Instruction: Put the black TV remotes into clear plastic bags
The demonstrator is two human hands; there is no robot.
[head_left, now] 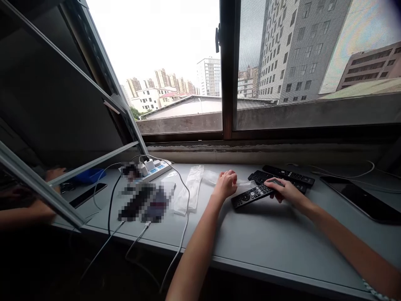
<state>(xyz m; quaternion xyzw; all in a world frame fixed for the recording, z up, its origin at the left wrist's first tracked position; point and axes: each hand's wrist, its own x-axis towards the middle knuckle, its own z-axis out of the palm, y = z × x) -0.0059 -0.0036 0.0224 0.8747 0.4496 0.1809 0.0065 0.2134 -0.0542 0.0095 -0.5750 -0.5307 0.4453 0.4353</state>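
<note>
On the left, a blue tray [92, 175] sits behind a slanted metal frame [120, 106]. Next comes a white power strip [158, 169] with plugs in it, then a white cable [188, 209] running over the front edge of the grey surface [266, 238]. A clear plastic bag [191, 186] lies flat beside the cable. The left hand [224, 184] has its fingers curled inward; whether it grips anything, I cannot tell. Just right of it, a black remote [252, 195] slants up toward the right hand [280, 189], which holds its farther end with the thumb on top, buttons facing up. Behind that hand lie more black remotes [290, 174]. Farther right, a dark tablet [360, 197] lies flat.
</note>
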